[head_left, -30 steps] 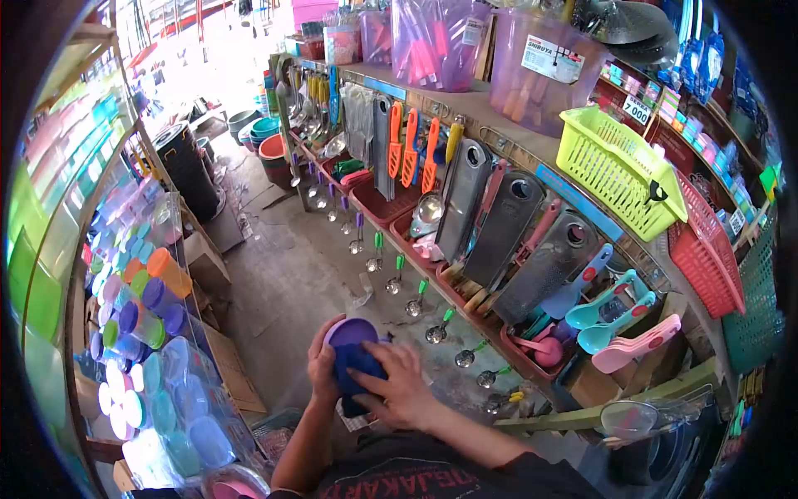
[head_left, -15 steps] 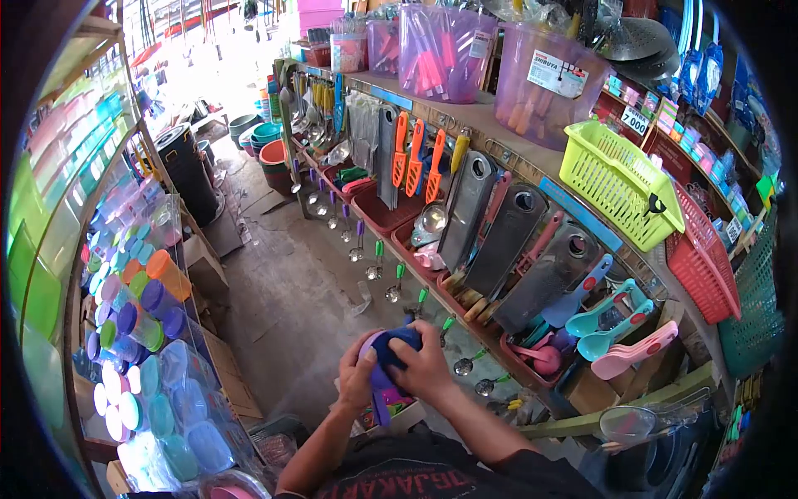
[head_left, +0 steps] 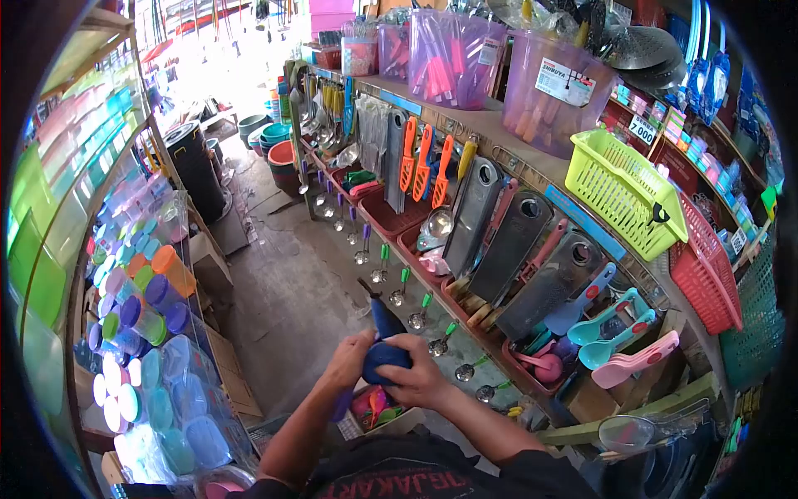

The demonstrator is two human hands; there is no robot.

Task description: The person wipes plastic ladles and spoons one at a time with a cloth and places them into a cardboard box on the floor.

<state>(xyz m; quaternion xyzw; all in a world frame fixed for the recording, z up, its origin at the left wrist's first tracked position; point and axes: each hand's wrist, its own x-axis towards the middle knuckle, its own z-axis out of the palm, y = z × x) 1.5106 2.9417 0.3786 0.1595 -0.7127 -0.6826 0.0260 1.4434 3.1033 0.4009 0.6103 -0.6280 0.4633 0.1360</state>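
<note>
With 12 o'clock straight ahead of you, the blue cloth (head_left: 387,358) is bunched into a round bundle between your hands, low in your view above the floor (head_left: 283,312). A loose flap of it points to 12, and a purple piece (head_left: 342,406) shows at about 7:30, beside your left wrist. Whether that joins something inside the bundle, you can't tell from here.

Your left grip (head_left: 352,362) is closed on the 9 to 10 o'clock side, fingers curled in against the cloth. Your right grip (head_left: 417,376) is part closed, cupped over the 3 to 4 o'clock side, with cloth under its fingers. Both touch the bundle; how hard they press doesn't show.

The cloth should be light and limp, taking whatever shape your fingers give it. The purple piece looks like smooth plastic: light and fairly stiff, perhaps a little slick, more likely to twist under the cloth than to break. Let the left grip carry it by its firm side at 9, thumb opposite the fingers, and keep the right grip on cloth only, pressing lightly so a thin wall doesn't flex.

Watch the flap at 12, which could snag. The ladles (head_left: 442,340) hang from about 1 to 4 o'clock, near your right knuckles. A white crate (head_left: 350,430) of bright pieces sits below at 6 to 7, and lidded containers (head_left: 160,291) stand well apart at 9 to 10.
</note>
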